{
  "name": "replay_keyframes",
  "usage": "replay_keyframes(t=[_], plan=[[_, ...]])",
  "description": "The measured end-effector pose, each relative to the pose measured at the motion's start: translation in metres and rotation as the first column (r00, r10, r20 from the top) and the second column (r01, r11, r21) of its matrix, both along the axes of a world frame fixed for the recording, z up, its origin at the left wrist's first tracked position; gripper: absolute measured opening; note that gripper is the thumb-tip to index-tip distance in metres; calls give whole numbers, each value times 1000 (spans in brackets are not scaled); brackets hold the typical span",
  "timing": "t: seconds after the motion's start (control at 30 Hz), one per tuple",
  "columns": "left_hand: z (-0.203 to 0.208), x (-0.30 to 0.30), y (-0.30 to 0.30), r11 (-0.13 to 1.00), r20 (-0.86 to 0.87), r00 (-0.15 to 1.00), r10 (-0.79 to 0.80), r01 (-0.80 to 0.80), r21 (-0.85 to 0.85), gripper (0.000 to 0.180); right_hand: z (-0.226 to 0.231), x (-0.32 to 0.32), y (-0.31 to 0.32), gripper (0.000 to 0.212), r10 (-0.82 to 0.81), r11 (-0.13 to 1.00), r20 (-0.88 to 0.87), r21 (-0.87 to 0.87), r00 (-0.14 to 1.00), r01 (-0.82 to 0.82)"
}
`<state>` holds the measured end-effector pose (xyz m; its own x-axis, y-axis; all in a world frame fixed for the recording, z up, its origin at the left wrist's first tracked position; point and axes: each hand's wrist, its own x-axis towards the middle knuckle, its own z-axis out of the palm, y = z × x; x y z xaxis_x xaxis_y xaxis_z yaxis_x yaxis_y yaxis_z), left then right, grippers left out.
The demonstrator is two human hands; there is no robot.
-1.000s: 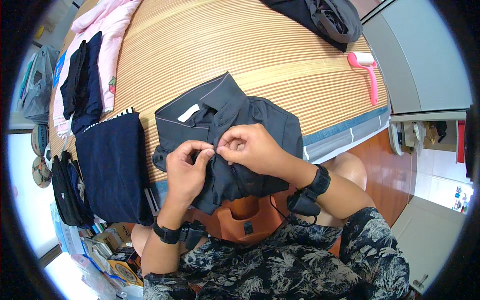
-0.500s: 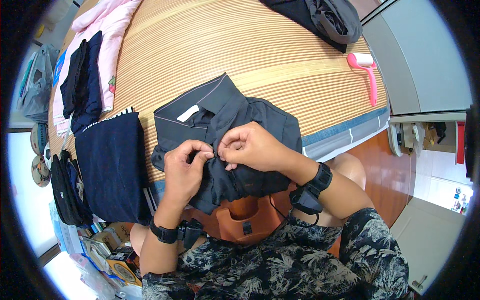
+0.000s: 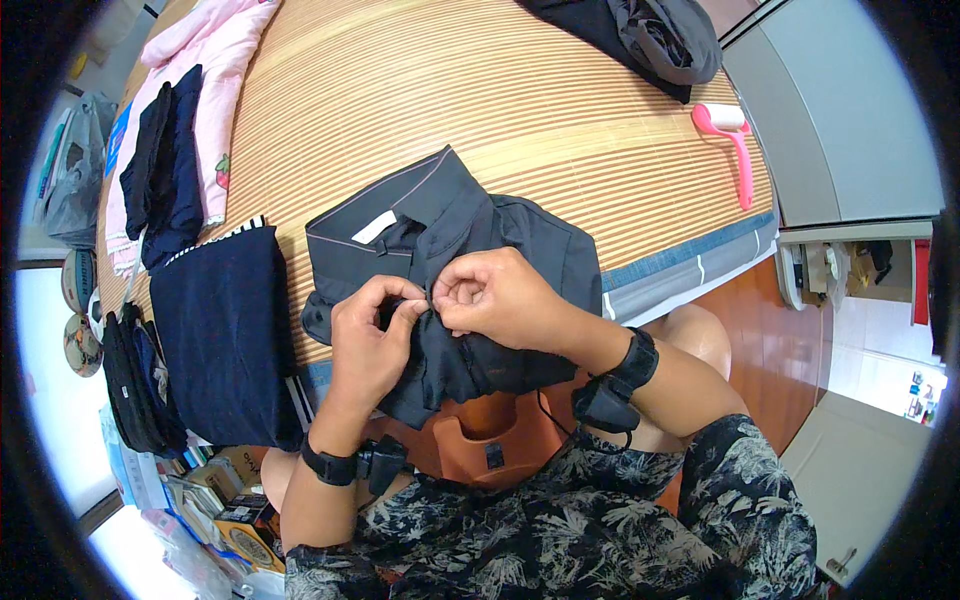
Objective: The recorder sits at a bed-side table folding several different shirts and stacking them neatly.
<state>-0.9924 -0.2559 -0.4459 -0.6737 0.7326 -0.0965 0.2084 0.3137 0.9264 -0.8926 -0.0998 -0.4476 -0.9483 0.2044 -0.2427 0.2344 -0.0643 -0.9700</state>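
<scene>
A dark grey collared shirt [image 3: 530,240] lies at the near edge of a striped bamboo mat [image 3: 400,90], its collar pointing away from me and a white label inside the neck. My left hand [image 3: 372,325] pinches the front edge of the shirt between thumb and forefinger. Right beside it, my right hand [image 3: 495,295] pinches the same front strip with its fingers curled in. The two sets of fingertips nearly meet below the collar. Whatever small part they hold, perhaps a button, is hidden by the fingers.
Folded navy clothing [image 3: 222,335] lies to the left, near black garments [image 3: 135,380] and a pink cloth [image 3: 210,90] with dark items on it. A pink-handled lint roller [image 3: 740,150] is at the right. Dark clothes [image 3: 665,45] sit at the far right. An orange stool [image 3: 495,445] stands below.
My right fingers have curled in closer to the left fingertips at the shirt front. The shirt stays almost where it was.
</scene>
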Motion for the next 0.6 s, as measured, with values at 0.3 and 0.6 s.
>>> replay_keyframes(t=[0.3,0.6], plan=[[3,2,4,999,-290,956,-47,52,10,12,-9,3,-12,10,-141,948,-238,248,961,200],[3,-4,1,999,-148,988,-52,53,-1,9,-13,1,-8,10,-133,934,64,-326,989,147]])
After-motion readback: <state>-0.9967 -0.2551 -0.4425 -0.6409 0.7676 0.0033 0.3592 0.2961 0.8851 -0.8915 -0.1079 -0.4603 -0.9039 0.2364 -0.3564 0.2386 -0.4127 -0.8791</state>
